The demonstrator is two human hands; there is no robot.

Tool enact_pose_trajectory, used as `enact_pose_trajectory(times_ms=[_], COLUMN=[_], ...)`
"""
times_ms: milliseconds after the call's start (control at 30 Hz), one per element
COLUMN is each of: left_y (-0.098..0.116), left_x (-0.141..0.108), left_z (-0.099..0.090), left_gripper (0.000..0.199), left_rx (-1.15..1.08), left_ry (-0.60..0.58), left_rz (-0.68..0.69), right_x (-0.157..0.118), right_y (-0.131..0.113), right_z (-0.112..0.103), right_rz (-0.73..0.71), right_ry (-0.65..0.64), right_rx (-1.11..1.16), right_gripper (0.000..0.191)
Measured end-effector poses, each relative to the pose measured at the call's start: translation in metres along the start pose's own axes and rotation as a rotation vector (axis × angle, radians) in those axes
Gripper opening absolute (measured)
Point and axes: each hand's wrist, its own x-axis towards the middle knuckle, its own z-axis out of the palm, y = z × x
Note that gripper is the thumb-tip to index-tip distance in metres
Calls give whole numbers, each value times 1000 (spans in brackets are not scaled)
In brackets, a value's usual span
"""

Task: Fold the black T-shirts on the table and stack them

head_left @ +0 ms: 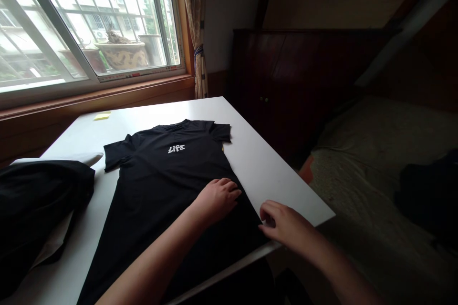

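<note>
Left hand (217, 198) rests loosely spread on the black T-shirt (157, 176), presumably steadying fabric laid across the desk (265, 164); right hand (282, 219) curls beside its edge, pinch indeterminate.

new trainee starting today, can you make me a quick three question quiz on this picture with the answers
1. Which of the person's hands is nearer the white print on the black shirt: left or right?
2. True or false: the black shirt has long sleeves.
3. Fill the gap: the patterned curtain hangs beside the ____.

Key:
1. The left hand.
2. False; its sleeves are short.
3. Window.
</note>
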Motion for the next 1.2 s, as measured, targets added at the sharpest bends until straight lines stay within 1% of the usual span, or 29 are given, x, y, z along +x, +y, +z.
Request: enact_pose_trajectory(times_ms=[100, 167, 333, 400, 467, 633, 767, 833, 867, 900, 1000, 1033, 1200], left_y=[-14, -18, -16, -13, -12, -9, -7, -6, -6, -6, -5, -4, 1], left_x=[8, 13, 31, 37, 44, 60, 72, 77, 79, 81, 83, 84, 83], left_z=[13, 21, 33, 33, 30, 21, 20, 21, 21, 21, 21, 22, 27], left_gripper=[39, 40, 39, 38, 33, 23, 19, 18, 18, 18, 18, 19, 21], left_rx=[40, 60, 110, 128, 141, 204, 219, 223, 225, 226, 225, 225, 224], left_ry=[21, 26, 64, 78, 88, 56, 34, 32, 32, 32, 33, 36, 64], left_rz=[-10, -15, -55, -62, -49, 57, 111, 132, 145, 161, 221, 246, 413], right_x=[1, 2, 0, -2, -5, -11, -16, -19, -20, -21, -23, -24, -26], right_y=[10, 19, 33, 34, 34, 25, 11, 7, 7, 7, 10, 12, 11], right_z=[-1, -2, -1, -1, 0, -5, -8, -9, -9, -9, -9, -8, -4], right_rz=[8, 8, 30, 41, 66, 129, 139, 147, 154, 164, 173, 176, 214], right_ry=[51, 96, 216, 218, 199, 146, 128, 148, 154, 153, 112, 103, 107], right_rx=[-39, -72, -173, -204, -226, -271, -315, -348, -364, -377, -372, -367, -415], right_gripper=[7, 7, 10, 11, 12, 11, 5, 15, 19, 19, 9, 9, 18])
